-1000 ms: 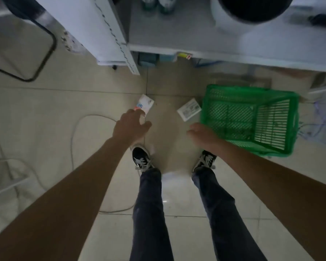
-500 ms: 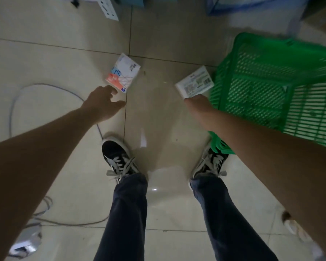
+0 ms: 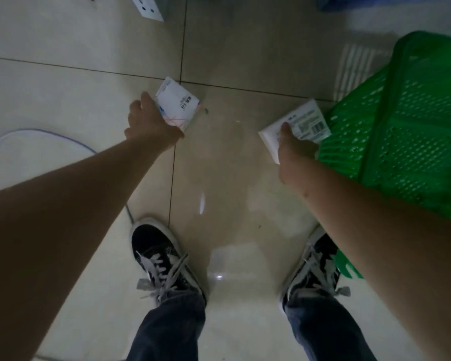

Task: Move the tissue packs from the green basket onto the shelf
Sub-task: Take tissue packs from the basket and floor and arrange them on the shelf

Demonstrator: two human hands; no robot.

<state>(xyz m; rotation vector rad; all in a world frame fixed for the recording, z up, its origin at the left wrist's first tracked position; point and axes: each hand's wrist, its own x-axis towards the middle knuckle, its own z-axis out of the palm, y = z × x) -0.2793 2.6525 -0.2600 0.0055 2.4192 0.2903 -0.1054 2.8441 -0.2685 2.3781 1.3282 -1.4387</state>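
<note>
Two white tissue packs are low over the tiled floor. My left hand [image 3: 151, 121] is closed around the left tissue pack [image 3: 179, 102], which has a pink and blue print. My right hand [image 3: 296, 148] grips the right tissue pack [image 3: 301, 126], which shows a barcode label. The green basket [image 3: 401, 131] lies tipped on its side at the right, just beside my right hand; I see no packs inside it. The shelf top is out of view.
My two feet in black sneakers [image 3: 162, 261] stand at the bottom centre. A pale cable [image 3: 39, 132] loops over the floor at the left. A white shelf foot [image 3: 147, 7] and blue items [image 3: 349, 2] sit along the top edge.
The view dropped closer to the floor. Both hands reached forward and closed on the two packs, which lay loose on the floor before.
</note>
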